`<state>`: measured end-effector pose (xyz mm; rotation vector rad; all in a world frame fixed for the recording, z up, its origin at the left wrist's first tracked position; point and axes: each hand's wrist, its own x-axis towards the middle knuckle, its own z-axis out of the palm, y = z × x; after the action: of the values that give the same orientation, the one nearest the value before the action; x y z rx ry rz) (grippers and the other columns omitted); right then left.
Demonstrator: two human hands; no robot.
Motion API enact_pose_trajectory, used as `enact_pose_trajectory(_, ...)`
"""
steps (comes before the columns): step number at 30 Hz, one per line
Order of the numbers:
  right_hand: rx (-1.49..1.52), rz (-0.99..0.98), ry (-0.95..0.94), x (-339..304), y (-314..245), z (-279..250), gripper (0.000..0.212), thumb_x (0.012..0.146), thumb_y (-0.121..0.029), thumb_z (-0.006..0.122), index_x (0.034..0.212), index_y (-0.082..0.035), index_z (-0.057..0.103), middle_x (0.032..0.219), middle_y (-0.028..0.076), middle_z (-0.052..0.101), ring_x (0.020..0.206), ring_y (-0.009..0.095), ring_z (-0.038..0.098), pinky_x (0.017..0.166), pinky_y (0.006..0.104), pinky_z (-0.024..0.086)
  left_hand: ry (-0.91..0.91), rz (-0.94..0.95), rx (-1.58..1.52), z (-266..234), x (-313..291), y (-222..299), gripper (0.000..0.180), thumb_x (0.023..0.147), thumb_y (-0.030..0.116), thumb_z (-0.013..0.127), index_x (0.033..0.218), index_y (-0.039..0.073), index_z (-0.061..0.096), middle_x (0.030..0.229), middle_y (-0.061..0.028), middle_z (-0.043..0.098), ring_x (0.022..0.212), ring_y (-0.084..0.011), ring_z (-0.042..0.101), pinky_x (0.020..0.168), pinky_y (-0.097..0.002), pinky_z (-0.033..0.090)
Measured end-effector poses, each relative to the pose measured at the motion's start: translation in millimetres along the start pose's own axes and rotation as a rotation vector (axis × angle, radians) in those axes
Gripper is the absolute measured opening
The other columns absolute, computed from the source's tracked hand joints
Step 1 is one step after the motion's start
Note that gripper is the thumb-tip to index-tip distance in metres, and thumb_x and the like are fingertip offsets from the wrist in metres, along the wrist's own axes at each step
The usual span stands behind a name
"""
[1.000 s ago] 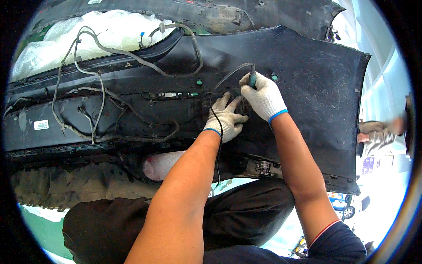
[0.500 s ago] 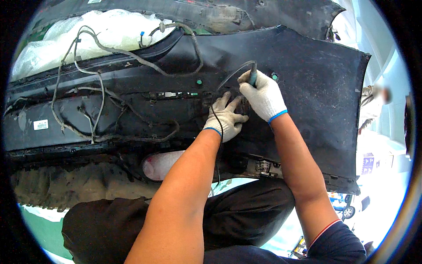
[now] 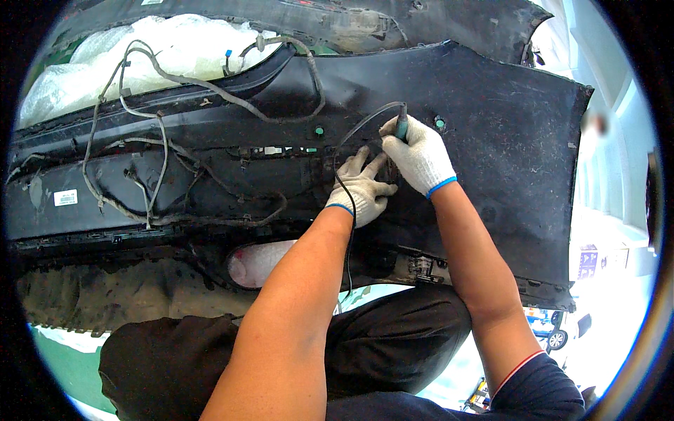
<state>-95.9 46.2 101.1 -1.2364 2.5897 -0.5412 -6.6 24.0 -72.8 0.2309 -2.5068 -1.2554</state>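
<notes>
A black bumper cover [image 3: 505,161] lies with its inner side up in front of me. My left hand [image 3: 363,188], in a white knit glove, rests flat on it with the fingers spread. Just to its right, my gloved right hand [image 3: 420,151] is closed around the teal handle of a corded soldering iron [image 3: 401,125]. The handle stands nearly upright, and its tip is hidden behind my hand. From its top a black cable [image 3: 353,203] loops left and runs down over my left wrist.
A wiring harness [image 3: 161,147] winds across the bumper's left half, near a white label [image 3: 65,198]. Behind lie another dark panel [image 3: 463,24] and clear plastic wrapping [image 3: 161,52]. My dark-trousered knee [image 3: 400,344] is close to the near edge.
The soldering iron's handle has tilted more upright, its top shifting slightly left and down. The cable loop bulges further left. My left hand stays put. A person at far right has mostly gone from sight.
</notes>
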Motion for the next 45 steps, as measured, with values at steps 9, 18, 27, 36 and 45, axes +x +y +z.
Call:
enact_pose_trajectory(9, 0.020, -0.005, -0.025, 0, 1, 0, 0.017, 0.094, -0.015, 0.070, 0.108, -0.006, 0.075, 0.088, 0.013, 0.075, 0.081, 0.022, 0.072, 0.079, 0.0383, 0.059, -0.025, -0.011, -0.016, -2, -1, 1, 0.032, 0.094, 0.040, 0.076, 0.125, 0.045, 0.084, 0.174, -0.0111, 0.044, 0.166, -0.0489, 0.027, 0.134, -0.0635, 0.024)
enact_pose_trajectory(18, 0.038, 0.026, -0.053, 0, 0, 0, 0.015, 0.095, -0.013, 0.069, 0.108, -0.006, 0.074, 0.087, 0.009, 0.074, 0.077, 0.017, 0.069, 0.075, 0.0363, 0.058, 0.010, 0.011, -0.008, 4, 0, -1, 0.032, 0.093, 0.040, 0.076, 0.124, 0.045, 0.084, 0.171, -0.0113, 0.047, 0.165, -0.0485, 0.029, 0.133, -0.0626, 0.026)
enact_pose_trajectory(27, 0.081, 0.074, -0.069, -1, 0, 2, 0.015, 0.096, -0.013, 0.069, 0.108, -0.006, 0.074, 0.087, 0.008, 0.073, 0.077, 0.016, 0.068, 0.075, 0.0359, 0.058, 0.024, 0.006, -0.007, 3, 0, 0, 0.032, 0.093, 0.038, 0.076, 0.123, 0.044, 0.084, 0.170, -0.0125, 0.048, 0.165, -0.0474, 0.029, 0.134, -0.0625, 0.025)
enact_pose_trajectory(36, 0.037, 0.047, -0.069, -1, -1, 1, 0.017, 0.094, -0.014, 0.070, 0.109, -0.006, 0.074, 0.086, 0.010, 0.073, 0.078, 0.017, 0.069, 0.076, 0.0364, 0.058, -0.084, -0.046, -0.014, -13, -1, 8, 0.037, 0.093, 0.036, 0.076, 0.128, 0.044, 0.084, 0.180, -0.0082, 0.038, 0.168, -0.0441, 0.026, 0.137, -0.0584, 0.020)
enact_pose_trajectory(45, 0.067, 0.035, -0.021, -2, -9, -7, 0.016, 0.094, -0.015, 0.071, 0.107, -0.005, 0.075, 0.090, 0.010, 0.075, 0.084, 0.019, 0.071, 0.081, 0.0374, 0.059, -0.065, -0.009, 0.008, -7, 0, 0, 0.036, 0.092, 0.039, 0.077, 0.127, 0.045, 0.083, 0.178, -0.0098, 0.039, 0.167, -0.0477, 0.026, 0.135, -0.0610, 0.024)
